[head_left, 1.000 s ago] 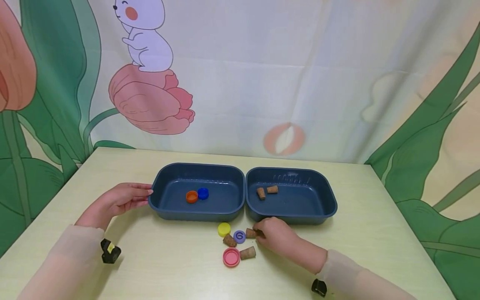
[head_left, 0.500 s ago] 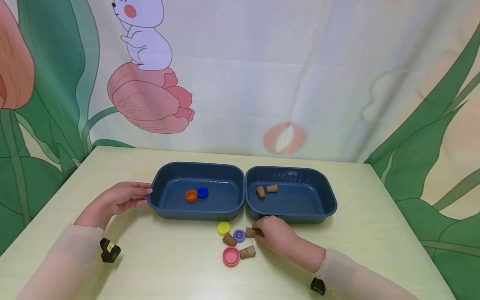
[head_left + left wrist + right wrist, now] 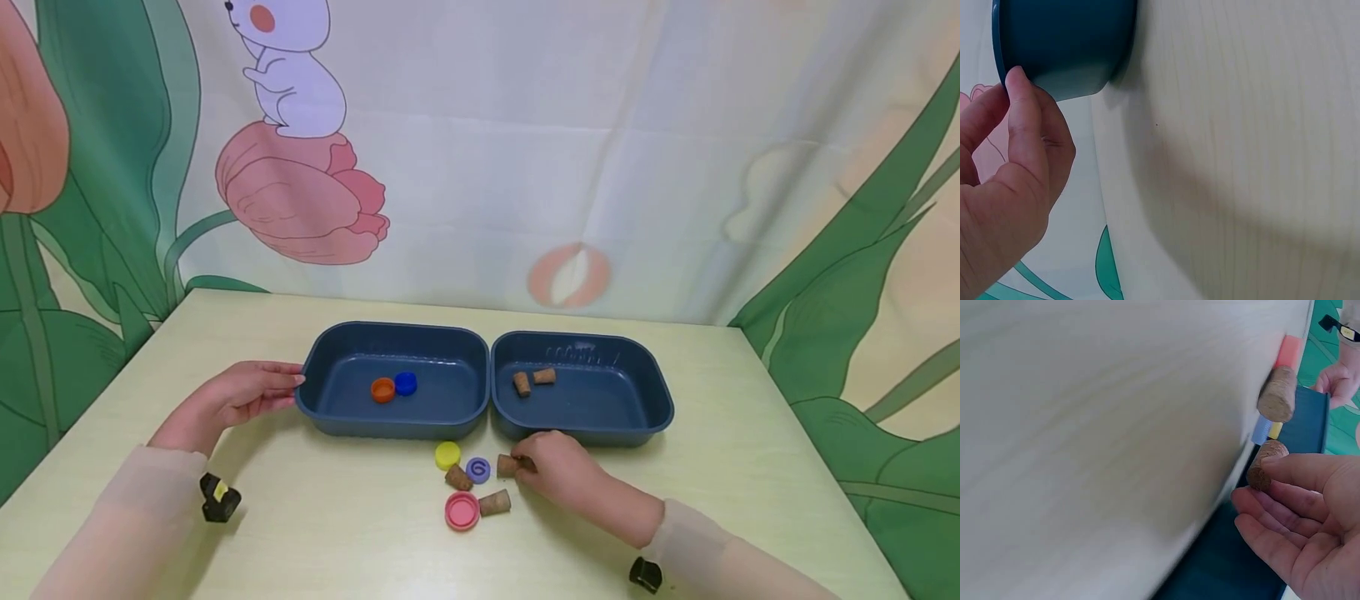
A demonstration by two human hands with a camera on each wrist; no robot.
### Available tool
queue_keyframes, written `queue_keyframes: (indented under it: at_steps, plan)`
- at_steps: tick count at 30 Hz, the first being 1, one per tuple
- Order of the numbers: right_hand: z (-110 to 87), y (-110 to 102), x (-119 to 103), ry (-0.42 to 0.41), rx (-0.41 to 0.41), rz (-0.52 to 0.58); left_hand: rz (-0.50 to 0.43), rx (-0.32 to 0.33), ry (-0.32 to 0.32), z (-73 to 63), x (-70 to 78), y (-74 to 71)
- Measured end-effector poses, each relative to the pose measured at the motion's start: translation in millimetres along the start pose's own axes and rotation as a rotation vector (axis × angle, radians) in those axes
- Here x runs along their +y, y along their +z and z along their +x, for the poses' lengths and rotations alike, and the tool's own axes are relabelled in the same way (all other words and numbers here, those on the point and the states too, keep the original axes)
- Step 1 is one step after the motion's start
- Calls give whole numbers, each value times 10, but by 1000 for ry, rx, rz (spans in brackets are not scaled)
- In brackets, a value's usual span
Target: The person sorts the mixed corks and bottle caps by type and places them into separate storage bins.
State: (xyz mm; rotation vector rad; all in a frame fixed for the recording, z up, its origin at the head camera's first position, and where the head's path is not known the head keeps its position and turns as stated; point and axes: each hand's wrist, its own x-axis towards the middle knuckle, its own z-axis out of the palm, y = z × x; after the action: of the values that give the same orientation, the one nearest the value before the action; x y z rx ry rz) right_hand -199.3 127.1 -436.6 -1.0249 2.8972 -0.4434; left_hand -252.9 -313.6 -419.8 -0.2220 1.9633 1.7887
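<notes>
My right hand [image 3: 562, 467] pinches a cork [image 3: 507, 466] between thumb and fingers, just in front of the right tray. The right wrist view shows the thumb laid along this cork [image 3: 1266, 464]. My left hand [image 3: 251, 392] holds the left end of the left blue tray [image 3: 397, 429], its fingertips [image 3: 1017, 78] at the rim. Near the right hand lie a purple cap [image 3: 478, 470], a yellow cap [image 3: 447, 455], a pink cap [image 3: 462, 511] and two more corks, one dark cork [image 3: 458, 477] and one paler cork [image 3: 495, 503].
An orange cap [image 3: 383, 390] and a blue cap [image 3: 406, 383] lie inside the left tray. The right blue tray [image 3: 592, 435] stands against it, with two corks inside, one of them a tilted cork [image 3: 522, 384]. A printed cloth [image 3: 465, 167] hangs behind the table [image 3: 337, 533].
The pinched cork has shifted slightly right with my right hand, away from the purple cap. My left hand stays at the left tray's end.
</notes>
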Motion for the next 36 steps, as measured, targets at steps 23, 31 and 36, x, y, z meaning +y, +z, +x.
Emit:
queue_keyframes:
  at_steps: [23,31,36]
  plan:
    - [-239,-710,141,-55,-171,159,8,10,1,5,7,2]
    - [-203,-939,257,-37,-223,158,-5,2,1,-18,13,19]
    - [-149,-1111,315,-17,-266,147,9,2,7,-21,23,19]
